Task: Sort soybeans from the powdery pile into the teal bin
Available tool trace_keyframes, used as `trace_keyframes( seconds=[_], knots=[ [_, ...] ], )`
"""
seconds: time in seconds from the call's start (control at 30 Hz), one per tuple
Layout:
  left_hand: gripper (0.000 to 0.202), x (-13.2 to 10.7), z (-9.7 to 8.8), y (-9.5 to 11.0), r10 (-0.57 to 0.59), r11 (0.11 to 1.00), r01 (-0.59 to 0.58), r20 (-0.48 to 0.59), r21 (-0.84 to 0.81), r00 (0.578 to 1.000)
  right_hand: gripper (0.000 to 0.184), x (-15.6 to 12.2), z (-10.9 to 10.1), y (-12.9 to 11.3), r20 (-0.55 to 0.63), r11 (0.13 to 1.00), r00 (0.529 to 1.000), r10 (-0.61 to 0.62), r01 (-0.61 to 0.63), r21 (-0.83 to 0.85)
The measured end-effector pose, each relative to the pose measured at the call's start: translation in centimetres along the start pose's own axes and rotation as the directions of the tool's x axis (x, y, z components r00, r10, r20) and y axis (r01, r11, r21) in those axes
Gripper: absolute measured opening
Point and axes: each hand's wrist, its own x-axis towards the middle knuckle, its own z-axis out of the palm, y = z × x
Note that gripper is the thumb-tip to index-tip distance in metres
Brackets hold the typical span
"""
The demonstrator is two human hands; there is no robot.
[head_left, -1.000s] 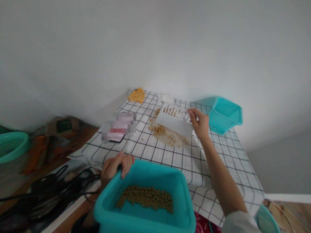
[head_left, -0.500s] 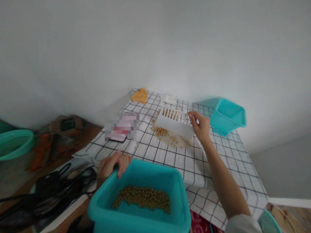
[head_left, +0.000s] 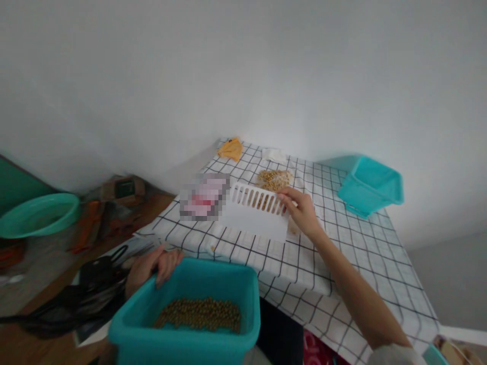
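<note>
At the lower left, my left hand point(head_left: 154, 266) is closed over the back-left rim of a turquoise plastic basin point(head_left: 182, 350). Small round greenish-brown beans point(head_left: 201, 313) cover part of the basin's floor. My right hand point(head_left: 302, 210) pinches the right corner of a thin white slotted panel point(head_left: 254, 223), which has a row of slots along its far edge. The panel is over the near half of the checked tablecloth point(head_left: 342, 243); whether it touches the cloth I cannot tell. Behind it lies a pile of yellowish beans point(head_left: 272, 178), and some more show through the slots.
A second turquoise basin point(head_left: 371, 185) rests tilted at the table's right back. An orange cloth-like item point(head_left: 231, 149) and a white piece of tissue point(head_left: 274, 155) lie at the back, a blurred-out pink object point(head_left: 205, 196) at the left. A green tub point(head_left: 41, 215) stands on the floor.
The white slotted panel has come nearer to me and to the left in my right hand, uncovering the pile behind it. My left hand and the held basin have shifted left.
</note>
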Motion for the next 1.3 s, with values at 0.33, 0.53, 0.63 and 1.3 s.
trace_keyframes(
  seconds=[0.33, 0.53, 0.63, 1.3],
  knots=[
    [0.066, -0.1, 2.4, 0.4, 0.046, 0.995, -0.051, -0.054, -0.084, 0.997, 0.035, 0.2, -0.2, 1.3, -0.028, 0.963, 0.986, 0.163, -0.153, 0.222],
    [0.065, 0.2, 4.2, 1.6, 0.097, 0.988, -0.103, -0.059, -0.117, 0.994, 0.037, 1.1, -3.1, 3.4, -0.34, 0.946, 0.899, 0.277, -0.194, 0.26],
    [0.067, 1.6, 5.7, 2.3, 0.14, 0.982, -0.135, 0.024, -0.133, 0.99, 0.037, 1.4, -4.4, 4.2, -0.393, 0.946, 0.874, 0.287, -0.193, 0.262],
    [0.066, 3.7, 10.1, 1.1, 0.062, 0.993, -0.036, 0.246, -0.108, 0.967, 0.031, 1.0, -4.4, 3.4, 0.157, 0.957, 0.959, 0.238, -0.259, 0.134]
  ],
)
